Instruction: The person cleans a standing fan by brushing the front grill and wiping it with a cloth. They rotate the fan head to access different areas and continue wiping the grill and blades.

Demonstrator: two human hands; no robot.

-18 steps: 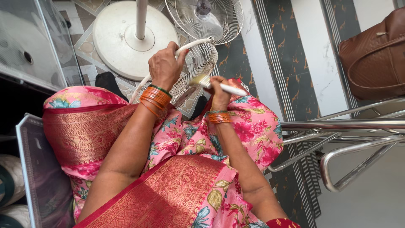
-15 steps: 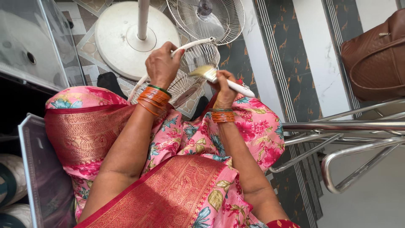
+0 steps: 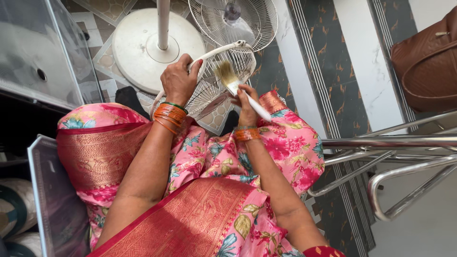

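Dark patterned floor tiles (image 3: 328, 57) lie below, with a round white fan base (image 3: 143, 47) at eleven o'clock. The left hand (image 3: 178, 78) has its grip clamped on the rim of a white wire fan guard (image 3: 216, 81), propped against the knees so it stays steady. At its three o'clock, the right hand (image 3: 247, 104) is closed around a white-handled paintbrush (image 3: 238, 88) (bristles against the wires).
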